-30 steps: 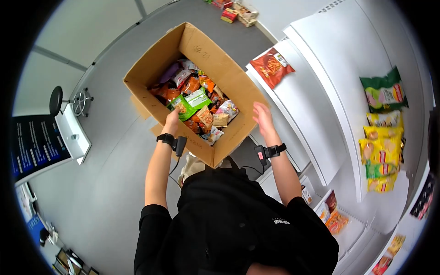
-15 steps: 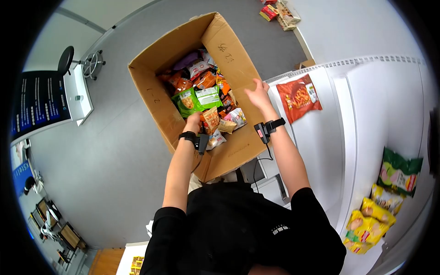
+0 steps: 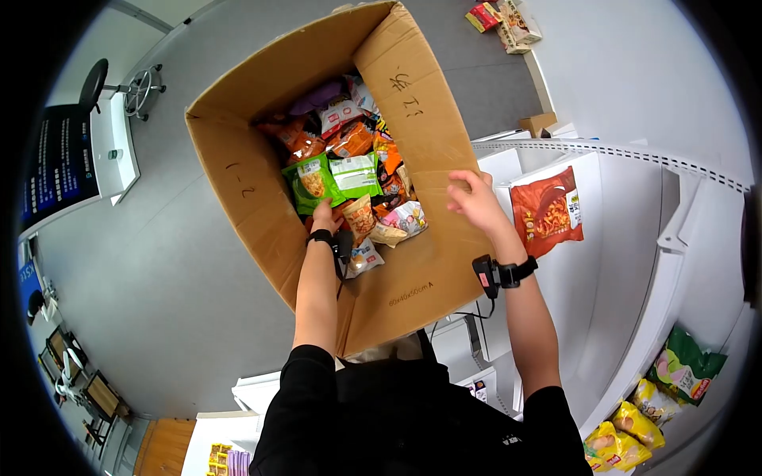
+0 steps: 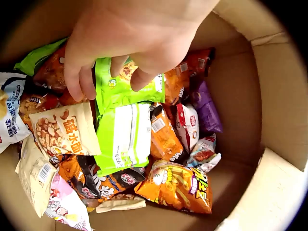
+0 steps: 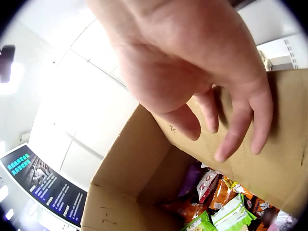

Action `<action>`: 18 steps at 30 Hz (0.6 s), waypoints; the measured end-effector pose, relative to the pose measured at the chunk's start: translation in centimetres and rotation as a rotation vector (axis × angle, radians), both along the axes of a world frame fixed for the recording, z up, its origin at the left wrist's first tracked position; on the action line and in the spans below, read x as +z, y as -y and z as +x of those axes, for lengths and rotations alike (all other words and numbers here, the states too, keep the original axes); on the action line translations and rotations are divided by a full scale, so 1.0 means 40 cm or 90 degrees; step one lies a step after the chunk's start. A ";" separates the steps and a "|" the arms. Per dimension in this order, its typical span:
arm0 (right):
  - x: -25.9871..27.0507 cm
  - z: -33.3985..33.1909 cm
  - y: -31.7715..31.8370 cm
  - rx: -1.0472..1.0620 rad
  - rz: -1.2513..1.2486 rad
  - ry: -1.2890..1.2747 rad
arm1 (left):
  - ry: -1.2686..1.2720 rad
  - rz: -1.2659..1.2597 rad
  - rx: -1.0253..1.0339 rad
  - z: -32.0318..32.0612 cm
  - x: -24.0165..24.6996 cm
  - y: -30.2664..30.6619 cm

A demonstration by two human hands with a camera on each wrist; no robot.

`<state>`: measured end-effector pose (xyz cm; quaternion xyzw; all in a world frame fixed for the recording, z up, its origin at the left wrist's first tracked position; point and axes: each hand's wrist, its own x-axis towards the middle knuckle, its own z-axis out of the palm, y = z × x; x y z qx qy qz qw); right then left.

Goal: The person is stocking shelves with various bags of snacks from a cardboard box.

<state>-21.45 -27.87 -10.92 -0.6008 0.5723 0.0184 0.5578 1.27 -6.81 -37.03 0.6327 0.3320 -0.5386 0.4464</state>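
Note:
A deep cardboard box [image 3: 436,127] full of small snack bags stands open in front of me. My left hand [image 3: 324,218] reaches down inside it, fingers loosely bent over a green snack bag [image 4: 108,94]. In the left wrist view the fingertips overlap that bag's upper part and hold nothing. Beside it lie a green-and-white bag [image 4: 127,137], a beige nut-pictured bag [image 4: 67,127] and an orange bag [image 4: 175,187]. My right hand [image 3: 480,205] hovers by the box's right wall, fingers spread and slightly bent, nothing in them.
To the right, white shelving [image 3: 611,262] holds a red snack bag [image 3: 548,213]. Farther down are a green bag [image 3: 684,365] and several yellow bags [image 3: 635,424]. Small boxes [image 3: 508,24] lie on the floor beyond. A stool [image 3: 95,83] stands at far left.
My left hand has gone from the box's left edge down into it, among the bags. My right hand stays near the right wall. The view has turned, with the shelves shifting lower right.

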 end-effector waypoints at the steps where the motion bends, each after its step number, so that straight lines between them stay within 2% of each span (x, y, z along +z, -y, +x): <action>1: -0.003 -0.004 -0.001 0.010 -0.005 -0.005 | -0.011 -0.003 0.028 0.003 -0.014 -0.005; 6: 0.006 -0.009 0.003 0.042 -0.009 -0.008 | 0.009 -0.029 0.127 0.007 -0.098 -0.029; 7: 0.006 -0.012 0.004 0.046 -0.007 -0.001 | 0.010 -0.019 0.187 0.003 -0.130 -0.037; 9: 0.007 -0.020 0.000 0.053 -0.010 -0.008 | 0.063 0.031 0.189 -0.011 -0.160 -0.039; 12: 0.014 -0.006 -0.005 0.073 -0.038 -0.039 | 0.119 0.087 0.260 -0.027 -0.147 -0.017; 14: 0.026 -0.003 -0.007 0.089 -0.060 -0.067 | 0.132 0.110 0.276 -0.037 -0.055 0.033; 18: 0.001 -0.011 -0.006 0.088 -0.082 -0.046 | 0.265 0.161 0.192 -0.046 0.018 0.073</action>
